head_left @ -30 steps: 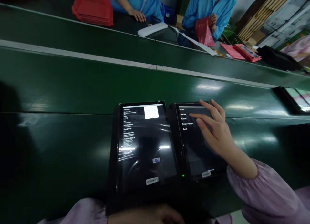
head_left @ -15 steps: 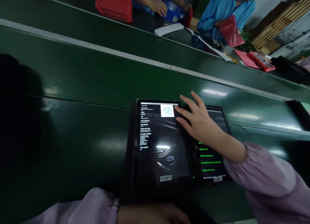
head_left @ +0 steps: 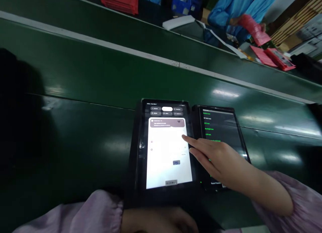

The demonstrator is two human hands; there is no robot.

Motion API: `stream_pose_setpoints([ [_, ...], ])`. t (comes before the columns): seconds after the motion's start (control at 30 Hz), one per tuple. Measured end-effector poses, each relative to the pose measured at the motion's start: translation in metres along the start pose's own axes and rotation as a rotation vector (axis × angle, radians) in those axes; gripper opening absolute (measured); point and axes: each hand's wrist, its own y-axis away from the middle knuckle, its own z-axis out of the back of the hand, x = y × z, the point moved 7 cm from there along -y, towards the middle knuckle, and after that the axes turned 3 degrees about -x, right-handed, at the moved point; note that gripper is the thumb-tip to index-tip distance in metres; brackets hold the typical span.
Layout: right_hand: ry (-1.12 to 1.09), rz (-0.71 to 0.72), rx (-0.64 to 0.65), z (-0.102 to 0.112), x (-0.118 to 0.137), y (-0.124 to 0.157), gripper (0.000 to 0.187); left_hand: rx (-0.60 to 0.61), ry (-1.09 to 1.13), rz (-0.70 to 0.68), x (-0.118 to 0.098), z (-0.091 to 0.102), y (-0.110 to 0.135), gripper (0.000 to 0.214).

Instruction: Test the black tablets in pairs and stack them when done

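Observation:
A tablet [head_left: 163,172] with a bright white panel lit on its screen lies directly ahead, propped on a dark base. Small stickers [head_left: 176,162] show on its lower part. My right hand [head_left: 216,155] reaches in from the right, index finger stretched out with its tip at the right side of the white panel. Nothing is held in it. Beneath that hand and forearm lies a second tablet [head_left: 223,125], partly covered, showing a dark screen with green lines of text. My left hand [head_left: 158,219] rests below the first tablet at the bottom edge, dim, its fingers mostly hidden.
Green work surface [head_left: 88,135] surrounds the tablets, with a pale rail [head_left: 141,55] running across behind them. Beyond it are a stack of red pouches [head_left: 119,1], a blue bin [head_left: 181,4], white foam strips [head_left: 178,22] and a person in blue [head_left: 226,11] handling pink wrap.
The first tablet's screen switched from a dark test page with a QR code to a white panel. My right hand moved down and nearer, its spread fingers drawing into a point.

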Motion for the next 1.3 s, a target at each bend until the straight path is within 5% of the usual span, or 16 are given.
stream_pose_setpoints([
  [0.13, 0.077, 0.044, 0.040, -0.011, 0.014, 0.008, 0.046, 0.000, -0.001, -0.009, 0.000, 0.001, 0.002, 0.063],
  [0.23, 0.011, 0.199, 0.224, -0.015, 0.046, 0.030, 0.028, 0.000, -0.022, -0.059, -0.003, 0.001, 0.006, 0.047],
  [0.33, -0.183, 0.283, 0.331, -0.008, 0.067, 0.046, 0.044, 0.008, -0.042, -0.118, -0.008, 0.000, 0.009, 0.038],
  [0.53, -0.124, 0.101, -0.063, 0.017, 0.035, 0.037, 0.055, 0.024, 0.061, -0.040, -0.006, -0.002, 0.007, 0.026],
  [0.73, -0.079, 0.001, -0.053, -0.001, 0.012, 0.030, 0.045, 0.000, 0.028, 0.015, -0.014, -0.003, 0.007, 0.026],
  [1.0, 0.277, -0.108, 0.091, -0.008, -0.006, -0.045, 0.052, 0.008, 0.048, -0.039, -0.017, -0.002, 0.008, 0.025],
  [1.1, 0.392, 0.093, 0.124, -0.016, 0.026, -0.027, 0.045, 0.008, 0.008, -0.034, -0.012, 0.002, 0.007, 0.023],
  [1.2, 0.280, 0.411, 0.093, -0.014, 0.070, 0.019, 0.026, 0.038, -0.019, -0.112, -0.013, 0.002, 0.003, 0.025],
  [1.3, 0.038, 0.447, 0.034, 0.006, 0.082, 0.047, 0.033, 0.057, -0.028, -0.118, -0.009, 0.001, -0.001, 0.027],
])
